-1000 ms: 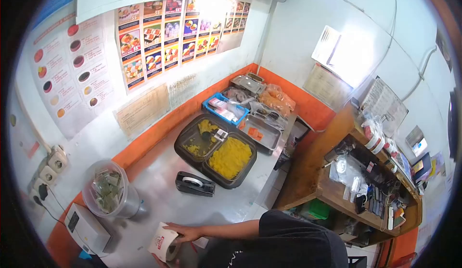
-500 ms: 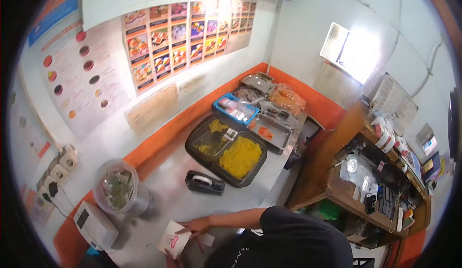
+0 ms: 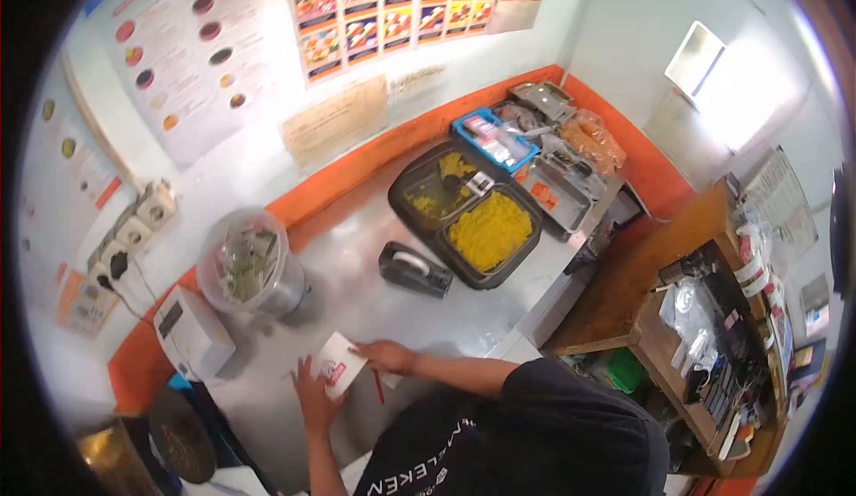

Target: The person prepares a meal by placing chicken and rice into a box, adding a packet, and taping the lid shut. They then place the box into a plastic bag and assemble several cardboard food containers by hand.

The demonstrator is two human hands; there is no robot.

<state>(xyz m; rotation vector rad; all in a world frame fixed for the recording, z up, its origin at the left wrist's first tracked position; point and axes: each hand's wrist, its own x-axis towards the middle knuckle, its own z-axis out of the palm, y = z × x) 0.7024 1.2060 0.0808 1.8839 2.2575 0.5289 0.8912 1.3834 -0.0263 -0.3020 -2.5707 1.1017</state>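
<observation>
A white paper packet with red print [image 3: 340, 364] is tilted just above the metal counter in front of me. My right hand [image 3: 389, 357] pinches its right-hand corner. At the packet's lower left edge is my left hand [image 3: 314, 396], its fingers spread and pointing away from me; whether it touches the paper is hard to tell. Below my right hand a thin red strip [image 3: 379, 387] shows against the counter. Farther out, a black tape dispenser [image 3: 415, 270] lies beside a dark two-part tray [image 3: 419, 239] of yellow food [image 3: 491, 231].
On the left stand a clear bucket of small packets [image 3: 247, 269] and a white box-shaped device [image 3: 192, 331]. At the back are a blue basket [image 3: 464, 126], a metal tray [image 3: 571, 221] and a bag of orange food [image 3: 593, 142]. A wooden shelf [image 3: 615, 304] rises on the right.
The camera view has shifted, so the counter items sit further right and higher. My left hand has come fully into view with its fingers spread; the packet stays at my right hand.
</observation>
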